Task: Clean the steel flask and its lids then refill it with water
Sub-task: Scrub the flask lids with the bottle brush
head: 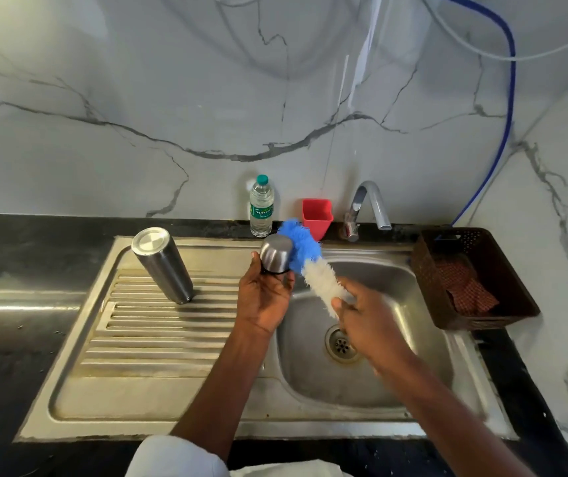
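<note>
The sink (396,304) fills the lower middle of the frame. On its drainboard, left of centre, the steel flask (162,265) stands mouth down; a knock could tip it. At centre the left hand (263,299) curls its fingers round the steel lid (275,253). The right hand (365,313) grips the bottle brush (310,266), its bristles against the lid. A hard scrub could twist the wet lid loose into the basin.

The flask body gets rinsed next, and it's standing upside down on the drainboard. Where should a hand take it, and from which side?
Grip the flask round its smooth cylindrical wall, about mid-height, probably with the left hand once it puts down the lid. Come from the right, the sink side: that side is open, and the flat base on top offers no hold. It stands mouth down, so lift straight up, then turn it.
</note>
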